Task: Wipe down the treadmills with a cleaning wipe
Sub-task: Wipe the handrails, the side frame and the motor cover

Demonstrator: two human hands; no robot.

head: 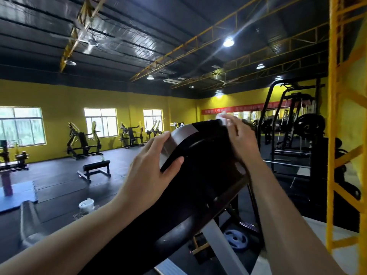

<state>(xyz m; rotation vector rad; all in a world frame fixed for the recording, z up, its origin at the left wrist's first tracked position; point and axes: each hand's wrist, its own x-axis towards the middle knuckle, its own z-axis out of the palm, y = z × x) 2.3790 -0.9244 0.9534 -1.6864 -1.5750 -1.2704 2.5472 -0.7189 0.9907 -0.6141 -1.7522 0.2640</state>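
Observation:
The black treadmill console (206, 161) with a silver top band fills the middle of the view, tilted. My left hand (153, 163) grips its left upper edge, thumb on the front face and fingers wrapped behind the silver band. My right hand (240, 139) is at the console's top right corner and holds a white cleaning wipe (222, 117) against that corner. Motion blur softens the right hand and the wipe. A grey treadmill upright (216, 237) runs down below the console.
A white bucket (86, 205) stands on the dark floor to the left, near a flat bench (96, 168). A blue weight plate (236, 239) lies below the console. A yellow steel column (337, 135) rises at the right, with black racks (294, 135) behind.

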